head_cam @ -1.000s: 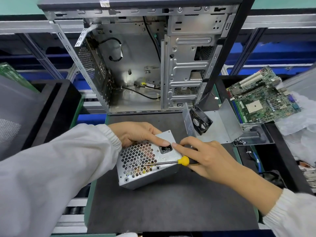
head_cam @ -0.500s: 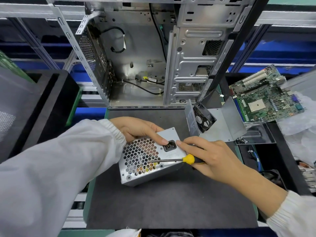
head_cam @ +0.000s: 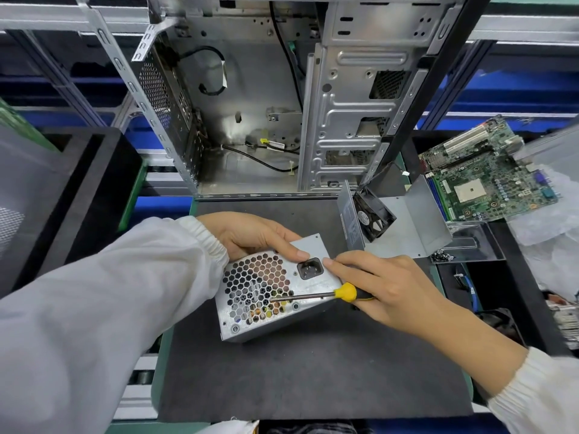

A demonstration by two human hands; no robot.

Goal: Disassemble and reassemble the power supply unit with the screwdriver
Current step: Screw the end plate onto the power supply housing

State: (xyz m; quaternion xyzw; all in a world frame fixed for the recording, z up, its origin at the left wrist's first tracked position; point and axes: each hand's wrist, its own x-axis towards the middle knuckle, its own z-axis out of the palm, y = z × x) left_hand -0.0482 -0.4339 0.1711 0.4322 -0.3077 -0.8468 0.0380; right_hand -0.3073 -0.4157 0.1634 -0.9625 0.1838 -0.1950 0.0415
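The grey metal box of the power supply unit [head_cam: 275, 286], with a honeycomb grille and a black socket on its upper face, lies tilted on the dark grey mat [head_cam: 297, 377] that covers the tabletop. The left hand [head_cam: 250, 234] grips the far edge of this unit, with the thumb lying on the upper face just beside the socket. The right hand [head_cam: 385, 288] is closed around the screwdriver with a yellow and black handle [head_cam: 316, 295], at the right side of the unit. Its forefinger is stretched out and touches the top face next to the socket. The thin metal shaft of the screwdriver lies across the upper face, and its tip is at the grille. I cannot tell if the tip sits in a screw.

Both arms wear white sleeves with elastic cuffs. Behind the unit stands an open silver computer case [head_cam: 282, 104] with black cables inside. To the right of the unit, near it, a bent grey metal sheet [head_cam: 413, 223] carries a small black fan [head_cam: 372, 216]. Further right of the unit lies a green motherboard [head_cam: 482, 180], and a small heap of dark screws [head_cam: 440, 255] is just beside the metal sheet. To the left of the unit, well apart, is a black tray [head_cam: 78, 183].
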